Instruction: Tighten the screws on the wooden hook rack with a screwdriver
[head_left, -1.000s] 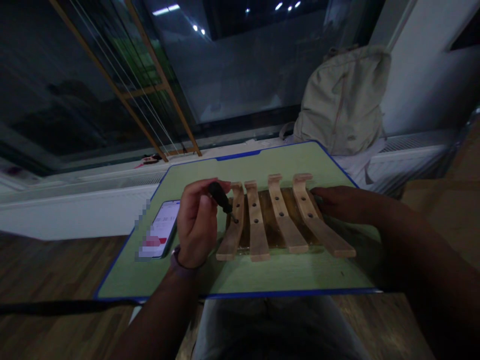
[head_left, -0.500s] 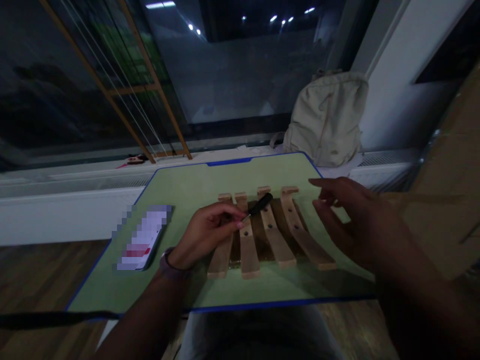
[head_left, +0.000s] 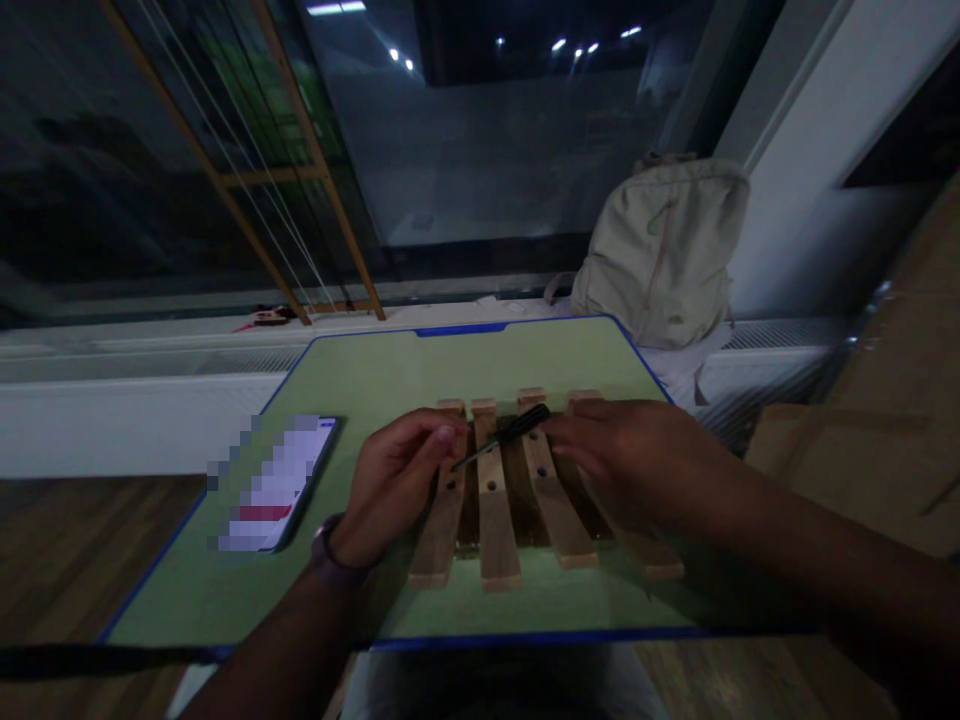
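A black-handled screwdriver (head_left: pixel 523 426) lies slantwise above several curved wooden pieces (head_left: pixel 499 545), its thin shaft pointing down to the left. My right hand (head_left: pixel 622 450) has its fingertips closed at the end of the handle. Beside the shaft, my left hand (head_left: pixel 401 470) is closed in a pinch over the leftmost piece; whatever its fingertips hold is too small to make out. Dark round holes or screw heads show in the wooden pieces. They lie side by side across a brown, shiny slab (head_left: pixel 525 510), and my right hand covers much of the rightmost one.
A phone (head_left: pixel 289 480) with a lit, blurred screen lies on the left of the green, blue-edged table (head_left: pixel 375 370). Behind the table a beige backpack (head_left: pixel 664 255) leans by the window. Cardboard (head_left: pixel 847 460) stands at the right.
My right hand has come in from the right to the screwdriver's handle. My left fingertips have moved left, off the shaft, leaving more of it showing. The view has shifted slightly.
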